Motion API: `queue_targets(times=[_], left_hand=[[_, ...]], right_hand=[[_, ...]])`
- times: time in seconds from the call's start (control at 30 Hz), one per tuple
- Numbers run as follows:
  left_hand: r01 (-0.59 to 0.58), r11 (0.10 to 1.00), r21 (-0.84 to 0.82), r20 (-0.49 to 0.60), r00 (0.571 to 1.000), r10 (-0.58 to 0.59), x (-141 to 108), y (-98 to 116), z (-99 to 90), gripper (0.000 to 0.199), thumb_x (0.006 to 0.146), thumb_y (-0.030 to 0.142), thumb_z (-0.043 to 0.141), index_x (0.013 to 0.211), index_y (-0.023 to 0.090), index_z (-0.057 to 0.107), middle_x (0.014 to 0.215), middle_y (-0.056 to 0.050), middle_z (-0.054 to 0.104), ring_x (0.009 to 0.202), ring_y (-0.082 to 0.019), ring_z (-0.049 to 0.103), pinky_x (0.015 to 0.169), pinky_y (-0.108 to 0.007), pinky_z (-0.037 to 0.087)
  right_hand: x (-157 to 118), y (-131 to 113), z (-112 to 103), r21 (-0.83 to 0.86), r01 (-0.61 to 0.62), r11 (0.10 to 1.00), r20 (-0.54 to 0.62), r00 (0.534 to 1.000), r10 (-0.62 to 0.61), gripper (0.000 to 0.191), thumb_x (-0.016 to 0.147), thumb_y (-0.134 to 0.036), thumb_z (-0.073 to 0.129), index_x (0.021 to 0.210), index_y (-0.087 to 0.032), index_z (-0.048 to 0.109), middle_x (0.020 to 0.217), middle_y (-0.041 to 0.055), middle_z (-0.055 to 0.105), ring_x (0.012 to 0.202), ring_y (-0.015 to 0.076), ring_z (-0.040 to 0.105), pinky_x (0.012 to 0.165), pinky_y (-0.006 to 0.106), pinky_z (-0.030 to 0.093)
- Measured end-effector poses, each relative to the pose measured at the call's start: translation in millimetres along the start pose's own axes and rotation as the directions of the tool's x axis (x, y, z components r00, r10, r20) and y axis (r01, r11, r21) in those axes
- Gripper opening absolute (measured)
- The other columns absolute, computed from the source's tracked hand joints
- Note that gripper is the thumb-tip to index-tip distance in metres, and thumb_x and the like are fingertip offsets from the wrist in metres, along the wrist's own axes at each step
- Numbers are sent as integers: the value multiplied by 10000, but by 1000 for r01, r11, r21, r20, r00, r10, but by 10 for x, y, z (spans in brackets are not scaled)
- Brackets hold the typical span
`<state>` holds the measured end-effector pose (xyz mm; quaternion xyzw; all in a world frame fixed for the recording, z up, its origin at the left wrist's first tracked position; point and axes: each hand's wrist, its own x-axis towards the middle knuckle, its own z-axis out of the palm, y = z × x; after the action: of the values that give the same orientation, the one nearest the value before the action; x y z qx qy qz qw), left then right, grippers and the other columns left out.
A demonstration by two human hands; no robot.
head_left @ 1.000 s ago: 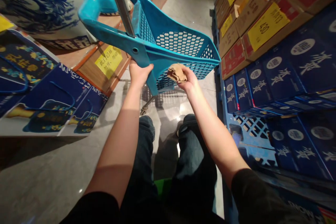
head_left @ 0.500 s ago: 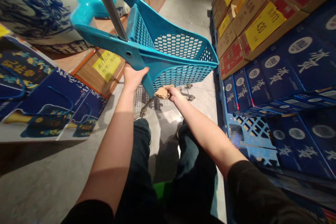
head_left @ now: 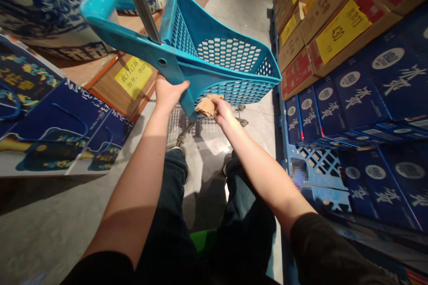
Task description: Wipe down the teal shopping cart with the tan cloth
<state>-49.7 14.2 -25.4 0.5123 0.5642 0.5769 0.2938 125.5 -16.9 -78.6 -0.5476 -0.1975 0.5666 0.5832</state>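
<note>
A blue plastic shopping cart (head_left: 214,64) with a honeycomb mesh basket and a grey metal handle post (head_left: 142,4) stands in front of me, turned with its side towards me. My left hand (head_left: 169,93) grips the solid rear edge of the basket, thumb on the near face and its other fingers hidden behind. Pinched in my right hand (head_left: 223,110) is a crumpled tan cloth (head_left: 207,106), held against the lower side of the mesh. The cart's small wheels (head_left: 180,138) rest on the floor below.
Blue boxes (head_left: 359,89) and brown cartons (head_left: 329,9) with yellow price signs are stacked on a blue pallet (head_left: 321,178) at right. At left are dark blue gift bags (head_left: 60,124), a wooden cabinet (head_left: 110,84) and large blue-and-white jars (head_left: 43,13). Something green (head_left: 202,240) lies beneath me.
My right hand has moved the cloth slightly up along the lower side of the basket. My left hand keeps its grip on the cart. The view has shifted a little.
</note>
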Motion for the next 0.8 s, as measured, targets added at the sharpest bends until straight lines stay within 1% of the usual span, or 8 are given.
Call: queue_targets(times=[0.13,0.23,0.37,0.5,0.57,0.67,0.73,0.8], left_hand=[[5,1000,7,3,1000,-5,6,-12,6,650,638,143,913,1253,197,707,1356,-127,807,1400,-369,745,1272,-445,597],[8,1000,19,2,1000,-8,-7,-2,12,659,647,142,914,1271,178,706,1365,-148,801,1377,-372,755,1268,-458,598],[-6,1000,21,2,1000,6,-33,23,22,606,661,160,901,1235,168,706,1302,-148,824,1316,-365,783,1233,-467,620],[4,999,35,-1,1000,-4,-40,40,24,575,644,165,890,1184,174,695,1262,-127,832,1307,-364,785,1213,-465,630],[9,999,40,3,1000,-9,-37,43,22,572,640,167,896,1173,180,689,1257,-120,830,1303,-365,786,1210,-472,631],[18,999,39,3,1000,-18,-31,39,24,593,636,165,903,1186,183,684,1254,-120,827,1296,-365,788,1207,-482,634],[13,999,33,-1,1000,-13,-27,30,31,604,634,161,900,1199,178,685,1257,-125,826,1292,-364,790,1204,-480,635],[-4,1000,28,-1,1000,4,-24,21,39,592,638,160,892,1194,172,691,1259,-129,826,1292,-363,790,1198,-469,638]], right_hand=[[-86,33,-28,-53,21,998,16,1000,-21,209,860,-39,765,779,-191,646,680,-71,670,738,132,678,734,208,597],[-103,169,-46,-99,-14,995,-38,999,10,215,771,-44,809,752,-195,658,672,-75,684,750,138,687,738,205,583],[-80,319,-71,-172,-101,980,-153,985,75,213,687,-10,757,715,-199,662,618,-95,658,663,128,651,688,202,565],[-84,337,-45,-185,-125,975,-191,978,89,310,713,10,694,591,-226,533,548,-97,561,592,124,577,616,204,496],[-98,293,-18,-178,-90,980,-177,983,58,309,753,0,697,601,-222,543,583,-82,584,632,131,597,640,209,501],[-121,220,-18,-255,51,966,-117,990,-83,273,840,-44,701,655,-212,593,660,-64,608,703,147,607,727,235,534],[-139,203,-56,-408,164,898,-62,976,-206,344,893,-67,688,631,-231,537,649,-62,531,710,157,561,797,268,549],[-159,223,-106,-565,262,782,9,950,-311,411,914,-68,670,608,-253,467,656,-51,455,739,176,533,889,310,562]])
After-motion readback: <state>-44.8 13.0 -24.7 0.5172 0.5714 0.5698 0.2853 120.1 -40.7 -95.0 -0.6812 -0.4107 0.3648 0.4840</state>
